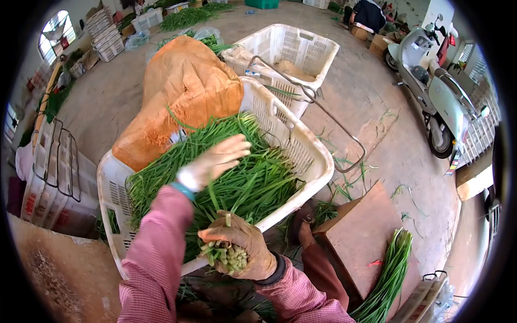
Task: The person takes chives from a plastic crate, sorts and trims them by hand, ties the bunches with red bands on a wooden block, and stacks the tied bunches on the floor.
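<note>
My right hand (237, 242), in a brownish glove, is wrapped round a bunch of garlic chives (232, 259), its pale cut ends facing me. The bunch is near the front rim of a white plastic crate (307, 188). My left hand (212, 161), in a pale glove, stretches its fingers out over the loose chives (253, 185) that fill the crate. Whether its palm touches the leaves cannot be made out. An orange woven sack (188, 81) lies over the crate's far left part.
A bound chive bundle (390, 269) lies on a brown box (358, 226) at right. Behind stands another white crate (318, 54), with a bent metal rod (339, 124) beside it. Stacked crates (59, 177) are at left, a scooter (439, 97) at right. Another person (368, 15) bends at the back.
</note>
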A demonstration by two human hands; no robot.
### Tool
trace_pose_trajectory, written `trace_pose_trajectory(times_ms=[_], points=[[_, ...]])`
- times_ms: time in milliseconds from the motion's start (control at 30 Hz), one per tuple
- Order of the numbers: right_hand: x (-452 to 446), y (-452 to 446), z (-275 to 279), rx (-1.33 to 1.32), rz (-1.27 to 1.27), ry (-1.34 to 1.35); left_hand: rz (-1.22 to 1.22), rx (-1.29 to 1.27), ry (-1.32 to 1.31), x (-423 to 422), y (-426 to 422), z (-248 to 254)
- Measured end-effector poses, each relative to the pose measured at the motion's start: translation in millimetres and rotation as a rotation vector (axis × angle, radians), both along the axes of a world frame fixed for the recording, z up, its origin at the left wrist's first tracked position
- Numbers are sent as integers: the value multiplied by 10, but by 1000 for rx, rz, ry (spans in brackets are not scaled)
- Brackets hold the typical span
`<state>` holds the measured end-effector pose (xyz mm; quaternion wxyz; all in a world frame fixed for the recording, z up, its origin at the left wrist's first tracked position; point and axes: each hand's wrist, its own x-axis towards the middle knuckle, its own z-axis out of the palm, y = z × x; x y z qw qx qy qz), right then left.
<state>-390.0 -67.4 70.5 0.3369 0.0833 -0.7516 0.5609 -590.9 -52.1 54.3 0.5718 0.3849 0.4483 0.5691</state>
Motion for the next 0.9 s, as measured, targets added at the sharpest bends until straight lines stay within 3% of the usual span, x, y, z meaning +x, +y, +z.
trace_pose_trajectory(times_ms=[33,67,100,133,200,233,300,333,400,500,533,567,600,633,667,800,867,900], points=[[14,-30,10,-3,2,-1,-90,-10,197,90,175,-260],[33,-66,31,-121,22,-8,-123,-97,560,319,300,-423],[57,-81,32,-234,39,-16,-256,-213,679,523,390,-562],[80,-71,-15,-225,36,-21,-331,-264,638,666,456,-754],[111,-65,-120,-202,-13,49,-338,-261,1111,687,510,-1021],[105,-99,-116,-234,-1,63,-333,-261,1111,645,490,-1054],[76,-138,-48,-221,3,77,-600,-459,898,544,394,-881],[54,-142,-27,-215,2,85,-738,-441,981,556,347,-1008],[21,-135,-1,-182,7,83,-738,-464,940,532,192,-1575],[32,-133,-42,-163,-21,85,-712,-560,1073,558,193,-1040],[37,-140,-60,-166,-36,95,-648,-557,964,523,204,-867],[61,-135,-41,-979,184,-128,-498,-397,806,402,141,-943],[43,-154,33,-1269,278,-105,-341,-241,654,224,40,-1029],[58,-153,46,-1345,300,-35,-210,-248,353,102,-103,-1116],[55,-126,57,-1323,268,49,-114,-219,336,55,-206,-1004],[-3,48,6,-898,-170,150,-125,-315,843,140,-519,-548],[-62,137,-7,-716,-333,-21,43,-401,490,236,-635,-657],[-110,142,-6,-626,-347,-51,-1,-51,692,112,-679,-1108]])
